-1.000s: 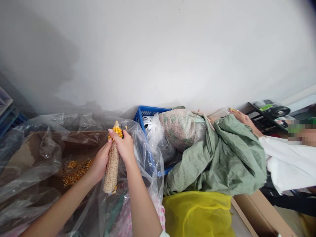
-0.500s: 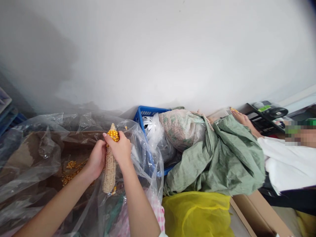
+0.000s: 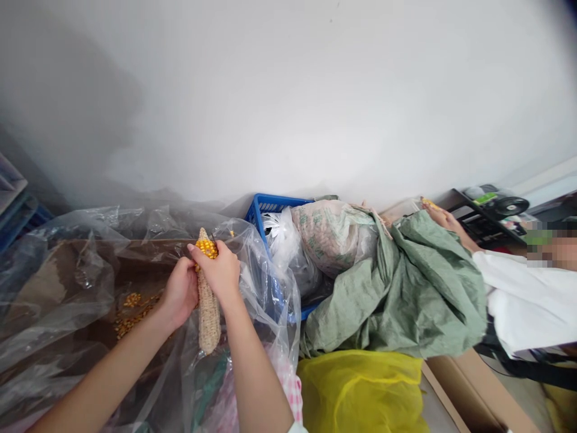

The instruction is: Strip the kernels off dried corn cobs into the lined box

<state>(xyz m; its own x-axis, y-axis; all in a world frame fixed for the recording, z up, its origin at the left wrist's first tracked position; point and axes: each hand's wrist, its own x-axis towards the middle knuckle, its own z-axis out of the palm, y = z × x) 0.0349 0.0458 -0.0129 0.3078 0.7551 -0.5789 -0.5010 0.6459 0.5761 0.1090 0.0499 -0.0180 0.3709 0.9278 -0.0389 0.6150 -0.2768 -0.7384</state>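
Observation:
An ear of corn is gripped between my two hands, its narrow tip pointing away from me. Yellow kernels remain in a patch near the tip, while the lower length is bare pale cob. My left hand wraps its left side. Across the kernel patch lies my right hand, thumb pressed on the kernels and fingers curled round the far side. Below and to the left, loose kernels lie in a cardboard box lined with clear plastic sheet.
A blue basket holding bagged goods stands right of the box. Beside it lie a green woven sack and yellow mesh. At the right, another person's hand holds a corn piece. A white wall rises behind.
The cob's lower end has swung slightly right in my hands. My left hand has shifted a little right and down. Both hands keep hold of the ear.

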